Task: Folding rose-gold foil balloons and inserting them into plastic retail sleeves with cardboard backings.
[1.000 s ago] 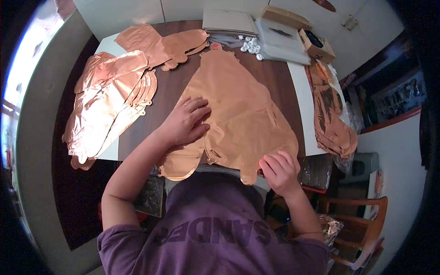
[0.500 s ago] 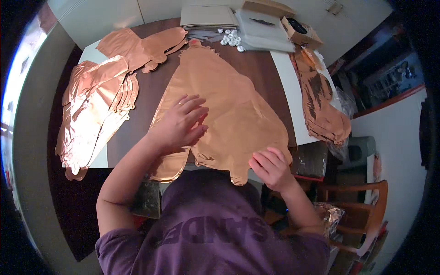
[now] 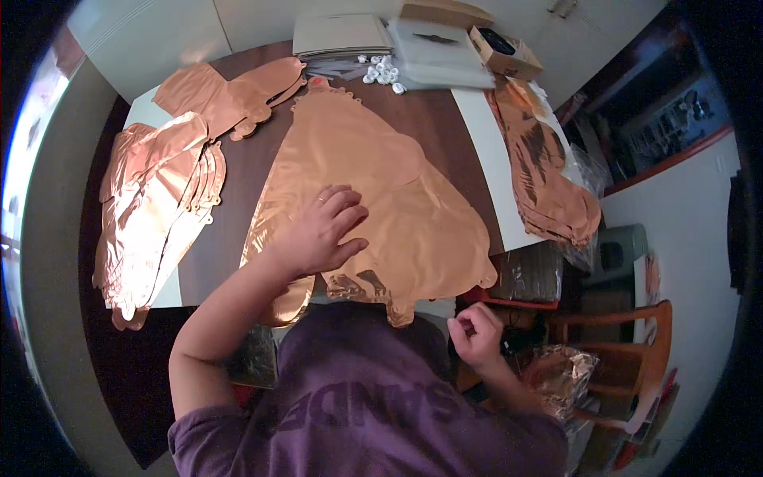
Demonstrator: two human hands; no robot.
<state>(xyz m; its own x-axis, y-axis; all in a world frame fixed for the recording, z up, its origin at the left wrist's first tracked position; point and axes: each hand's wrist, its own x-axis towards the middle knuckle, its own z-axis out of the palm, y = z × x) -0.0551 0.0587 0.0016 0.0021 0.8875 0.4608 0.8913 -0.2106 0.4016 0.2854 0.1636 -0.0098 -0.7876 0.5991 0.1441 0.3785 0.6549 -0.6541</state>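
A large flat copper-coloured foil balloon, uninflated, lies across the middle of the table, small tabs along its edges. Over its lower left part is my left hand, fingers spread and slightly bent, with nothing gripped in them. My right hand is off the balloon, just beyond its lower right corner and the table's near edge. Its fingers are curled in, and nothing shows in them. Beneath the left forearm, another piece of copper foil sticks out at the near edge.
Stacks of flat foil balloons lie at the left, with more foil shapes behind and others at the right. White round pieces, cardboard sheets, clear plastic bags and a small box stand far back. A wooden chair is at right.
My right hand has left the balloon's lower right edge, moving down and curling its fingers. My left hand stays over the foil, and the view has shifted slightly.
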